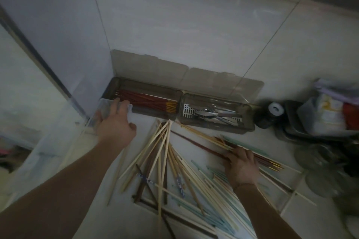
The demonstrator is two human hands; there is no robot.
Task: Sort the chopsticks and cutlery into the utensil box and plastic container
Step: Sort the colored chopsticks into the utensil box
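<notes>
You're maybe a third of the way in, I'd say. Using the utensil box (174, 103) as the landmark: just left of it your left hand (114, 124) has its grip wrapped over the rim of the clear plastic container (103, 110), fingertips right by the box's near left corner, and I can't tell what's in that container yet. In the box's left compartment the red chopsticks (147, 101) with gold tips are already lined up, and the right compartment holds metal cutlery (211, 114), so that part looks handled. In front of the box, on the worktop (194, 139), there's a big loose pile of chopsticks (174, 170), pale, dark and greenish, all left to sort. Front-right of the box your right hand (241, 167) is grasping a few more red ones (268, 162), probably headed for the left compartment.
</notes>
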